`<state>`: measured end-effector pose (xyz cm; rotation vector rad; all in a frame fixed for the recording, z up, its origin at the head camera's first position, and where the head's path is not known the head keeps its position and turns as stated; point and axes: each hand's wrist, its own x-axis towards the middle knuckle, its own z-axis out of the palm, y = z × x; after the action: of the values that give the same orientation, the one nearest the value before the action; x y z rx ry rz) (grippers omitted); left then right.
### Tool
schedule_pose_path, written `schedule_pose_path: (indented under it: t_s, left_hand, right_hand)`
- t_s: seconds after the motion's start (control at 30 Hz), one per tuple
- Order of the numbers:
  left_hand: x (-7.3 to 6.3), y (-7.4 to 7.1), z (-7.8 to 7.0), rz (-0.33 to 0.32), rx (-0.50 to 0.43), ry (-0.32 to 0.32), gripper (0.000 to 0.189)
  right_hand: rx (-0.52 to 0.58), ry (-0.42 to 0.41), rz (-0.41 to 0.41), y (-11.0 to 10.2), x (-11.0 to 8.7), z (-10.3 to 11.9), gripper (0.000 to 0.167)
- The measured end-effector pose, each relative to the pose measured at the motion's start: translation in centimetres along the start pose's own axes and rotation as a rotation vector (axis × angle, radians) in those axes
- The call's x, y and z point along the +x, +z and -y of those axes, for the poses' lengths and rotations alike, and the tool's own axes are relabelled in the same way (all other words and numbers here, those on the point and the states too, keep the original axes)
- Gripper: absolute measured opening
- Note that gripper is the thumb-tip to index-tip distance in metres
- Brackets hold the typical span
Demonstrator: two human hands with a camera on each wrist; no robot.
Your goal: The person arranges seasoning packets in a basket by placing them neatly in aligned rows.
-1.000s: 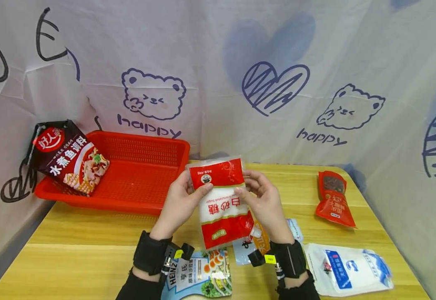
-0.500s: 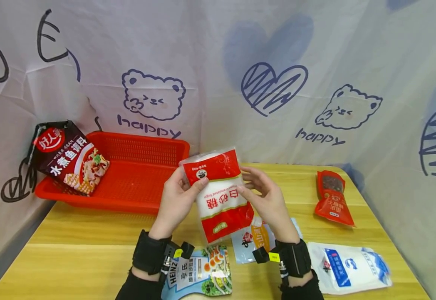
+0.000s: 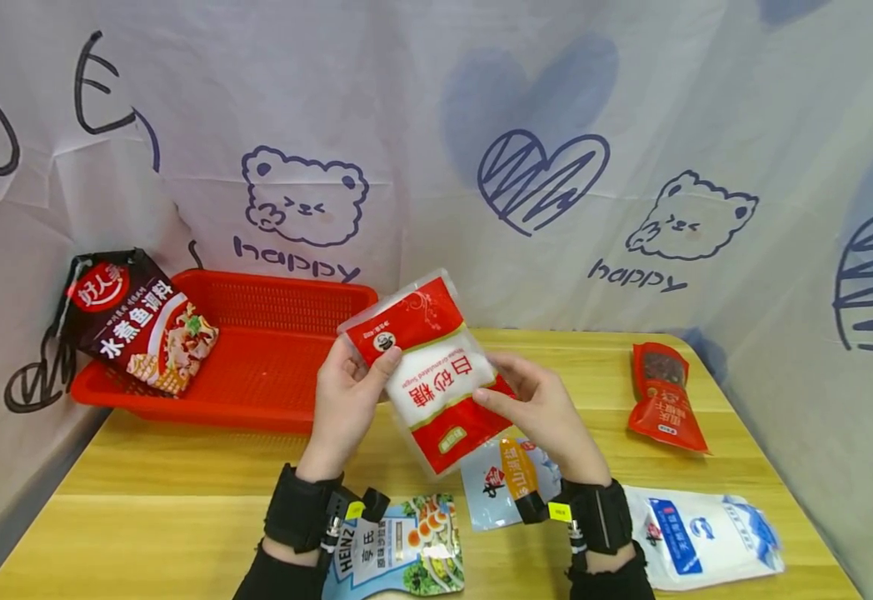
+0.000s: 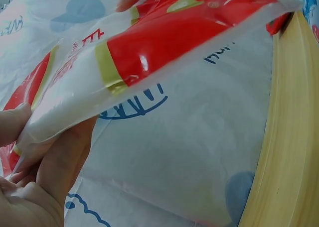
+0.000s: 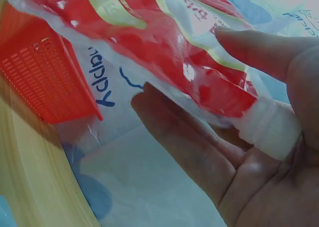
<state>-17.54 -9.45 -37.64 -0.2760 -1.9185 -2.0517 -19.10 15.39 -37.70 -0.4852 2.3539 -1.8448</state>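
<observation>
Both hands hold a red and white bag of granulated sugar (image 3: 436, 379) above the table, its printing upside down and the bag tilted. My left hand (image 3: 345, 404) grips the upper left edge, thumb on the front and fingers behind, as the left wrist view shows of the sugar bag (image 4: 164, 43). At the lower right side, my right hand (image 3: 552, 412) has its thumb on the front and its fingers behind. A white spout cap (image 5: 271, 130) at the bag's corner lies against that palm in the right wrist view.
A red basket (image 3: 256, 417) stands at the back left, with a dark seasoning packet (image 3: 140, 321) leaning in it. On the table (image 3: 144, 517) lie a Heinz pouch (image 3: 399, 550), a blue and orange packet (image 3: 507, 483), a white bag (image 3: 702, 537) and a red packet (image 3: 665, 396).
The sugar bag has turned counter-clockwise, its top edge moving left and up. My right hand has shifted slightly right and down along the bag's side, uncovering more of the blue and orange packet.
</observation>
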Motion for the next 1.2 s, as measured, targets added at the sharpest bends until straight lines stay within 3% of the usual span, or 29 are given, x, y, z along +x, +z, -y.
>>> schedule_pose_path:
  t_s: [0.23,0.7,0.9,1.2]
  left_hand:
    - [-0.1,0.2,0.2,0.016,-0.029,-0.017,0.048]
    - [0.1,-0.7,-0.1,0.098,-0.151,-0.084,0.047]
    - [0.2,-1.8,-0.2,0.139,-0.083,-0.108,0.046]
    - [0.5,-3.3,-0.1,0.344,0.092,-0.162,0.054]
  right_hand:
    - [-0.001,0.033,-0.033,0.2,0.1,-0.4,0.046]
    - [0.029,-0.025,-0.049,-0.5,0.0,-0.6,0.038]
    - [-0.013,-0.035,-0.028,-1.5,-0.3,-0.7,0.038]
    - [-0.137,-0.041,0.067,-2.5,-0.8,-0.5,0.028]
